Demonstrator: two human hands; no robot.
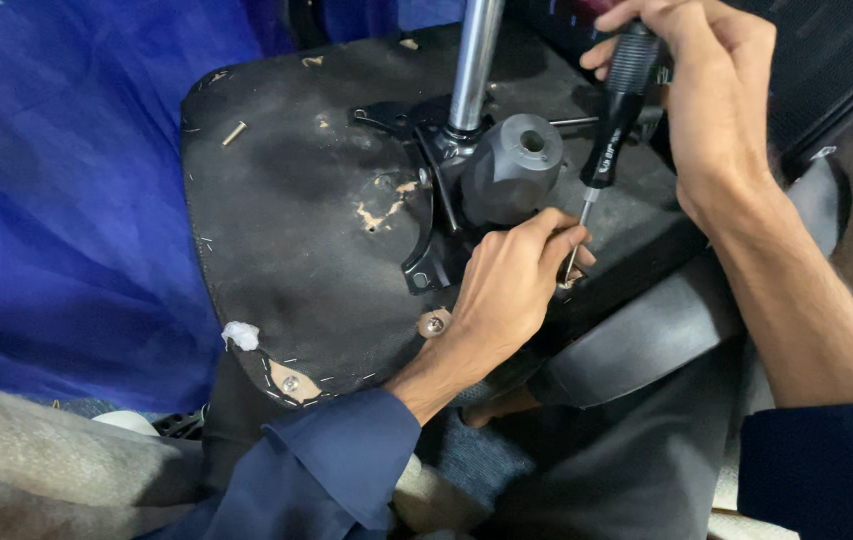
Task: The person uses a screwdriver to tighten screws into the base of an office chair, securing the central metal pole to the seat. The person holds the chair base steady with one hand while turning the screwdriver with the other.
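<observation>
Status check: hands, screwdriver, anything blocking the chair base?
Right hand gripping screwdriver handle, tip down at seat underside. Left hand steadying the shaft at the tip. Grey knob and chrome post close beside, not blocking.

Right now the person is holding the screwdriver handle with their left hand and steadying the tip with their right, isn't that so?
No, the hands are swapped. In the head view the right hand grips the screwdriver handle, while the left hand steadies its tip.
</observation>
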